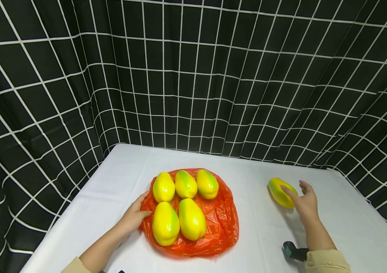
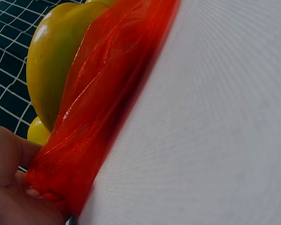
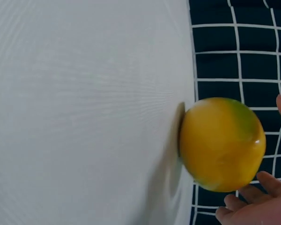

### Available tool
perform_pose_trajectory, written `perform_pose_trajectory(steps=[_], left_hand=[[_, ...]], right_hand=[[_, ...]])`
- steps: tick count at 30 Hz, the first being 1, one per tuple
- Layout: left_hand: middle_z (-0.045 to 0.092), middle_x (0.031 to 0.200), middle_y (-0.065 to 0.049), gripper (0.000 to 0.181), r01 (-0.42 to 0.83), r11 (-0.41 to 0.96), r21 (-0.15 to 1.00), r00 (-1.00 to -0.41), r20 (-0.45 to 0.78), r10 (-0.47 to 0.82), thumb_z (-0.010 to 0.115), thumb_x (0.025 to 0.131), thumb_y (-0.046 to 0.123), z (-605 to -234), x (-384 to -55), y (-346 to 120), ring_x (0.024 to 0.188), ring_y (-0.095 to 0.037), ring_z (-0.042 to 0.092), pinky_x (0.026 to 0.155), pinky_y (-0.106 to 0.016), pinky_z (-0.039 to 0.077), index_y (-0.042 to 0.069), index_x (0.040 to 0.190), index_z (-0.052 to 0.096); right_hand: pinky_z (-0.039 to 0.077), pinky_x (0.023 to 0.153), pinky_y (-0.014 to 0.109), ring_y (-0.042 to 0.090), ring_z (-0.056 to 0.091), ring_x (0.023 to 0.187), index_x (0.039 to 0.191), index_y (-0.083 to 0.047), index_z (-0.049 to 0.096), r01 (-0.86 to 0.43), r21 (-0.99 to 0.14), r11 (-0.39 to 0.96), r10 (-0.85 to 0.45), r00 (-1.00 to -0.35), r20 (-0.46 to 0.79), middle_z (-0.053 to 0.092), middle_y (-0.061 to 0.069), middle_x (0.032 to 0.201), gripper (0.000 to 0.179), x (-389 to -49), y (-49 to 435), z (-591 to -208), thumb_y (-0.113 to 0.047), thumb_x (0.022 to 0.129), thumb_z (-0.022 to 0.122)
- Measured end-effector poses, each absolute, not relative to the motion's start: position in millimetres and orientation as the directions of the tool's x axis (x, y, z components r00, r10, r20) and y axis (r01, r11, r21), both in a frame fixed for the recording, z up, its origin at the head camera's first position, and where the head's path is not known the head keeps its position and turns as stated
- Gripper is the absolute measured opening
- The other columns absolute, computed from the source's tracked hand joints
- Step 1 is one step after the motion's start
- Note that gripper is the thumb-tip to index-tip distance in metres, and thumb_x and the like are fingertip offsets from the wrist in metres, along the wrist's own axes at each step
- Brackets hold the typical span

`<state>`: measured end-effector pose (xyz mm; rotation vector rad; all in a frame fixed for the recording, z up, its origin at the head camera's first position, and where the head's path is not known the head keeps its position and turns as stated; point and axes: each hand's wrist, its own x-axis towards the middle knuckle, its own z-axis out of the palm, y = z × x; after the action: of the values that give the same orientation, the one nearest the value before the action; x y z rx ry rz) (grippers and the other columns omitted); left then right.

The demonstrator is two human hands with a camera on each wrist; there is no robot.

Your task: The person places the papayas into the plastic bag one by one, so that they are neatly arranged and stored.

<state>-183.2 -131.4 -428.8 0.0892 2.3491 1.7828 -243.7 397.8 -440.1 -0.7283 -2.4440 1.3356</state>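
My left hand (image 1: 134, 214) holds the left rim of a red plastic bag (image 1: 219, 227), thumb on top; the left wrist view shows the thin film (image 2: 96, 98) pinched by the hand (image 2: 11, 183). Several glossy yellow-green papayas (image 1: 192, 220) sit on the spread bag, three at the back and two in front. Over on the right, a single papaya (image 1: 277, 191) lies on the white cloth. My right hand (image 1: 306, 201) is beside it, thumb and fingers spread around its near side. In the right wrist view the fingers (image 3: 267, 206) are close to the papaya (image 3: 222, 145); contact is unclear.
A white cloth (image 1: 251, 235) covers the table. Black curtains with a white grid (image 1: 193, 76) stand along the back and both sides. A dark wrist-camera mount (image 1: 294, 251) sticks out beside my right wrist.
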Motion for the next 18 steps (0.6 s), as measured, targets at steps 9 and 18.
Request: perform_pose_trajectory(steps=[9,18], left_hand=[[0.023,0.151,-0.023,0.065,-0.070,0.276,0.958,-0.980,-0.117,0.158,0.044,0.086,-0.003,-428.6,-182.8,-130.9,0.138,-0.042,0.024,0.112,-0.057,0.021,0.006,0.147,0.022],[0.023,0.151,-0.023,0.065,-0.063,0.288,0.955,-0.980,-0.115,0.164,0.045,0.087,-0.002,-427.5,-183.6,-131.4,0.137,-0.043,0.025,0.111,-0.058,0.023,0.006,0.147,0.022]], right_hand=[[0.019,0.114,0.054,0.045,0.013,0.140,0.149,-0.002,0.006,0.355,-0.833,0.424,0.526,-0.845,-0.092,0.007,0.026,0.154,0.096,-212.7,353.6,-399.4,-0.049,0.084,0.059],[0.019,0.114,0.053,0.044,0.017,0.138,0.149,-0.003,0.005,0.382,-0.831,0.404,0.533,-0.837,-0.125,0.008,0.027,0.153,0.095,-215.5,347.8,-401.3,-0.048,0.084,0.059]])
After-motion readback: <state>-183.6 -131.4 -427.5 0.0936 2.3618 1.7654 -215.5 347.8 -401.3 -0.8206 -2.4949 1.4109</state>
